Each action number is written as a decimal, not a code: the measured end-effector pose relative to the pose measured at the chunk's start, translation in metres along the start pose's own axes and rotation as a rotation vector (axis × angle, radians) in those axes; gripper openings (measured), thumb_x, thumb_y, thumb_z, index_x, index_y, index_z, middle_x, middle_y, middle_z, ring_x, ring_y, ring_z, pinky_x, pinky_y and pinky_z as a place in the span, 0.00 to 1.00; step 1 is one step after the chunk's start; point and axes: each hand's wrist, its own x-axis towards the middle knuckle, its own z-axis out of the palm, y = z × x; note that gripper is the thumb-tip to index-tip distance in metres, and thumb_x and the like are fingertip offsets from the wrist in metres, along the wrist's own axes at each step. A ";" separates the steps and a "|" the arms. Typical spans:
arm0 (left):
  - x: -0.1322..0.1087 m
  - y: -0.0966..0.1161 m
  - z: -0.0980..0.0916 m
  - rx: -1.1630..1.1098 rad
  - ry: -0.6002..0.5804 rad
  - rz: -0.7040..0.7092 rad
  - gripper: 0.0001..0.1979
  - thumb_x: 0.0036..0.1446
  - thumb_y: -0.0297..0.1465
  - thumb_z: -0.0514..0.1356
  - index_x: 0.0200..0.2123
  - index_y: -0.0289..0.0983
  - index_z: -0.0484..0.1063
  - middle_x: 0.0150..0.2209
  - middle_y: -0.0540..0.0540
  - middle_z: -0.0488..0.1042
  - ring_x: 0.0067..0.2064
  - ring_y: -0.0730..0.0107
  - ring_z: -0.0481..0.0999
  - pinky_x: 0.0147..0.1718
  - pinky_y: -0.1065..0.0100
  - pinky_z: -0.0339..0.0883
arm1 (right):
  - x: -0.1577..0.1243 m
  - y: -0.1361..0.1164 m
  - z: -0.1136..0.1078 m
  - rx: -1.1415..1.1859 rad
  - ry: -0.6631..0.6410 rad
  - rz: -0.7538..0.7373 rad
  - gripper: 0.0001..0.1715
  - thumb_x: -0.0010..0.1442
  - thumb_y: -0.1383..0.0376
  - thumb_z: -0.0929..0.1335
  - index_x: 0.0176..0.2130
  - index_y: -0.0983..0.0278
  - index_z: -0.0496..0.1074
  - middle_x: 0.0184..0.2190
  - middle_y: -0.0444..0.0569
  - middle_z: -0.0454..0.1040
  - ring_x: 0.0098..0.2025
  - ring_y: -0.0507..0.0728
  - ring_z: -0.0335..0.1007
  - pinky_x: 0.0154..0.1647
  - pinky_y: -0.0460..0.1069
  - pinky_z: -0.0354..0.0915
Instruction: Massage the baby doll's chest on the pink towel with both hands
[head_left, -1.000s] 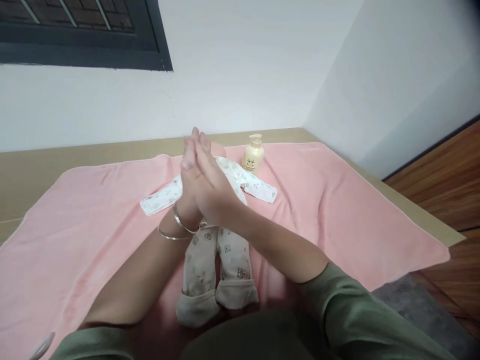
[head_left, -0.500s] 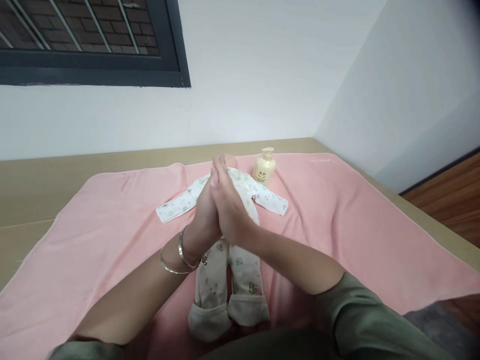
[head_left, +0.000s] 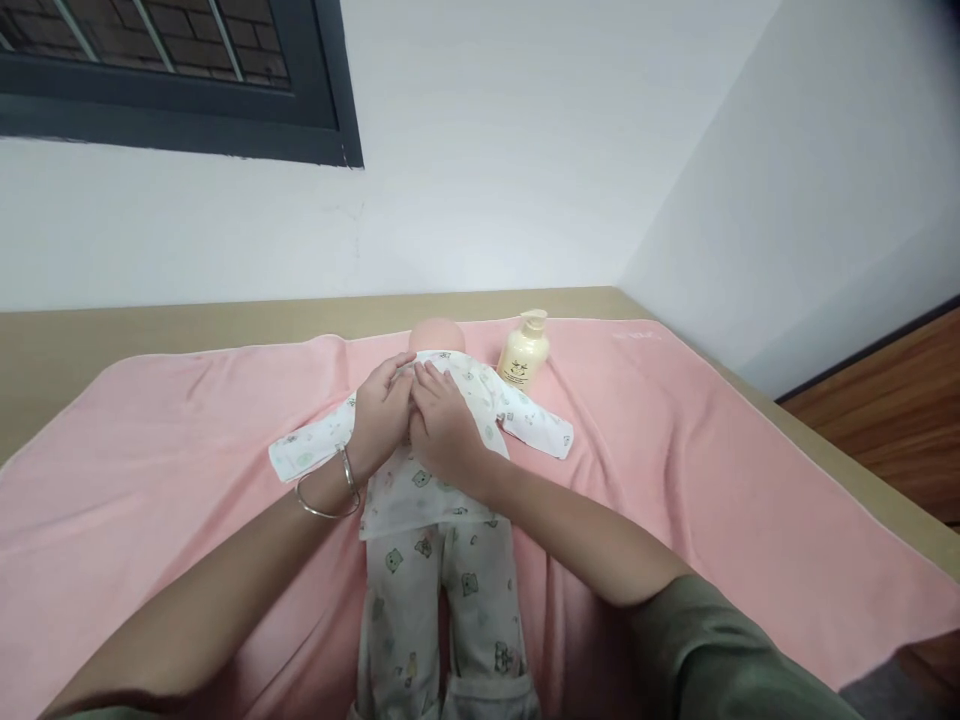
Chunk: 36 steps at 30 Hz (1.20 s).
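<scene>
Nearest: green sleeve [head_left: 720, 640] on right arm, cut off at bottom of view; only a sliver of the left one. Doll [head_left: 435, 505] lies lengthwise mid-blanket [head_left: 637, 450], pants [head_left: 480, 590] toward near edge, cuffs cropped. Blanket's near edge out of view. Bangles [head_left: 350, 478] on left wrist. Forearms angle in from both sides. Left hand [head_left: 382, 415] and right hand [head_left: 448, 425] side by side on doll's chest, palms down, unclenched, fingers toward far edge. Palms hidden, part of shirt [head_left: 480, 385] too. Farther: pump bottle [head_left: 523, 352], upright near blanket's far edge, right of doll's head [head_left: 436, 335]; dark drawing on front, print below too small to read. Faint lettering near blanket's far right corner, illegible. Beyond: window [head_left: 315, 95], cut off top and left.
</scene>
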 end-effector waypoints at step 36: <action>0.002 -0.049 0.026 0.454 -0.086 0.135 0.28 0.68 0.40 0.46 0.65 0.35 0.69 0.70 0.36 0.67 0.74 0.49 0.60 0.76 0.43 0.48 | 0.016 0.063 -0.027 -0.231 -0.154 0.054 0.40 0.74 0.57 0.57 0.74 0.80 0.54 0.78 0.67 0.49 0.80 0.72 0.43 0.80 0.69 0.48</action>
